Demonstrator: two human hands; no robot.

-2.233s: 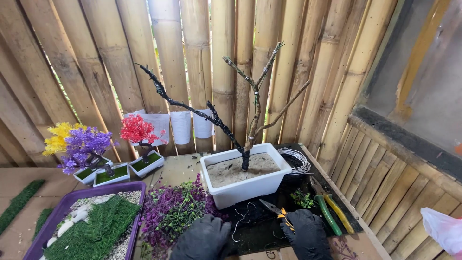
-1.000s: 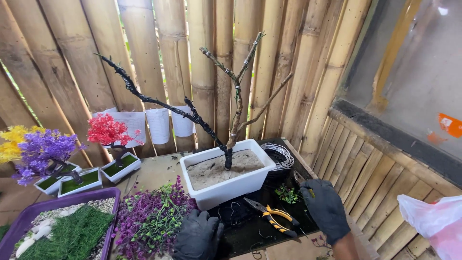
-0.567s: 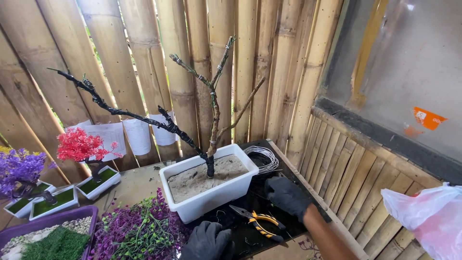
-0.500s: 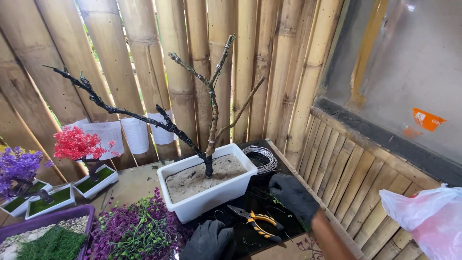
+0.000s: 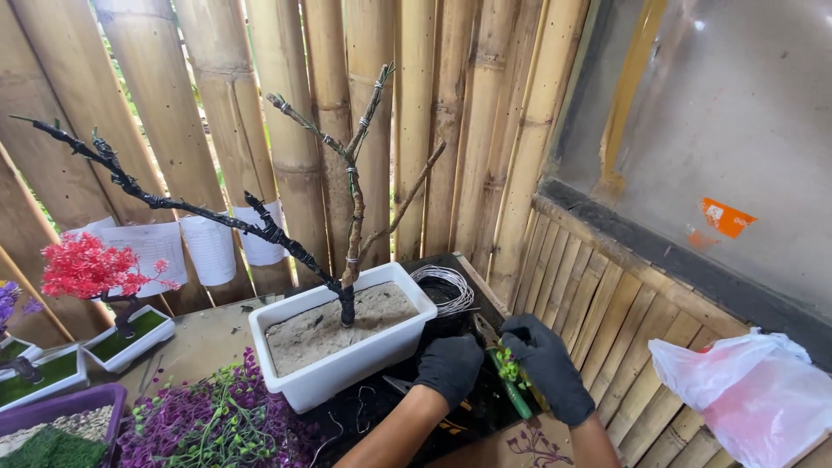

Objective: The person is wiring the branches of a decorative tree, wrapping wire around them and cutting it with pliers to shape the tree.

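Both my hands wear black gloves and meet over a black tray (image 5: 468, 276) to the right of a white rectangular pot (image 5: 347, 371). My right hand (image 5: 549, 366) curls its fingers around a small green sprig (image 5: 508, 367), which lies beside green-handled shears (image 5: 513, 395). Just left of the sprig is my left hand (image 5: 449, 369), knuckles up and fingers folded under, with nothing visible in it. The pot holds sand and a bare wired tree (image 5: 351, 251) with a long dark branch reaching left.
A coil of thin wire (image 5: 444, 286) lies behind my hands. Purple and green foliage (image 5: 208, 425) is heaped at the front left, beside a purple tray (image 5: 65, 406). A small red tree (image 5: 87, 270) stands at the left. A plastic bag (image 5: 745, 394) sits at the right, with bamboo walls behind.
My left hand has come up and to the right, close to my right hand. My right hand has settled onto the green sprig. The view has swung to the right.
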